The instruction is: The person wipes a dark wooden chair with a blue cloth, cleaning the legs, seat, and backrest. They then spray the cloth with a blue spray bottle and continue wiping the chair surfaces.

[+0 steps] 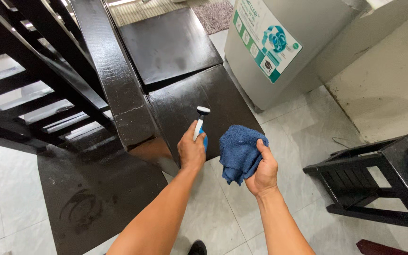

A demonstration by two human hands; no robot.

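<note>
Pale floor tiles (223, 217) run under a dark wooden staircase (166, 71), with a grey washing machine (279, 42) standing at the upper right and a black wooden stool (378, 179) at the right edge.

From the head camera, the left hand (192, 151) is closed around a spray bottle (200, 125). The bottle's long axis runs up and slightly right out of the fist, so the white nozzle sits beyond the fingertips, over the glossy dark stair step (199, 99) directly ahead. The blue body of the bottle is mostly hidden behind the fingers.

The right hand (263, 172) is closed on a bunched blue cloth (239, 151). The cloth spills out to the left of the fingers and hangs below them, ending just beside the left hand without clearly touching it.

Of the two hands, the left is nearer the step; the right, with the cloth, sits lower and off to the right, above the tiles. A lower step (95, 198) lies left of both forearms, showing smeared marks.
</note>
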